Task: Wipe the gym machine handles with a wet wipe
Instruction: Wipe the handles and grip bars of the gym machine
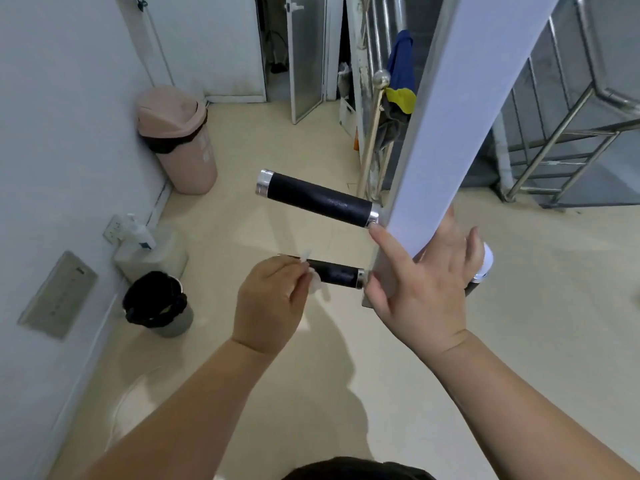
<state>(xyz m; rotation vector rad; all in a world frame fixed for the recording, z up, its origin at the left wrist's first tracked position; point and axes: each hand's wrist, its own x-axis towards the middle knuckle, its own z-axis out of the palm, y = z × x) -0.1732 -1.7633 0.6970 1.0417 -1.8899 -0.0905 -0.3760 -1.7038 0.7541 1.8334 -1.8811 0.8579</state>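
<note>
Wet wipe mostly inside left hand; right hand fingers behind post.

A pink bin and a black-lined bucket stand by the wall.

You have two black handles with silver end rings, both jutting toward roughly 9 o'clock from the white post. The upper handle is bare. The lower handle sits at its 6 o'clock (free end hidden). There your left hand pinches the crumpled white wet wipe.
</note>
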